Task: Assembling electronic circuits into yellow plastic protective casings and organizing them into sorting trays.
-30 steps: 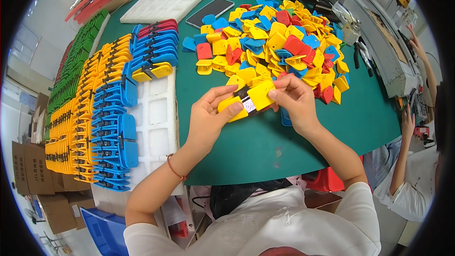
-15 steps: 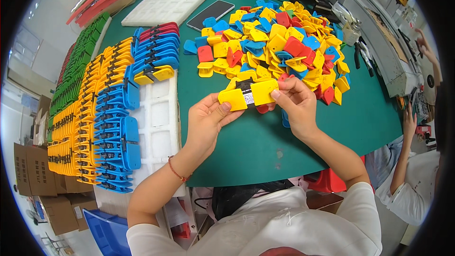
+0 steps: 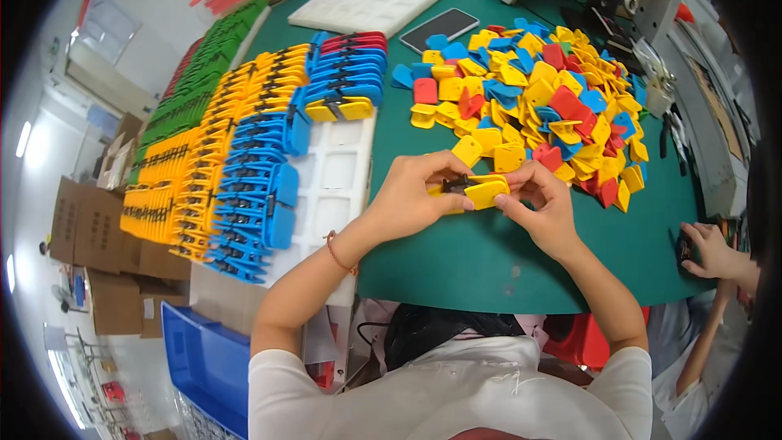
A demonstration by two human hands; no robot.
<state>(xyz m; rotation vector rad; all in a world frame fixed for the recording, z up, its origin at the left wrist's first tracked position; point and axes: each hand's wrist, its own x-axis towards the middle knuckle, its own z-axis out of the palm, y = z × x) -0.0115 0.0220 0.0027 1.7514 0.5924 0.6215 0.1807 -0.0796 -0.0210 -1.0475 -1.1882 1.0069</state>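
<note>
Yellow clip (image 3: 486, 194) is held in both hands above the green table (image 3: 456, 269), on the near side of a loose pile of yellow, blue and red pieces (image 3: 542, 98). The left hand (image 3: 414, 197) grips its left end, fingers partly hiding it; the right hand (image 3: 544, 209) pinches its right end between thumb and fingers. Leftward, blue clips (image 3: 244, 187) stand in rows beside bare cells of a white tray (image 3: 339, 169).
</note>
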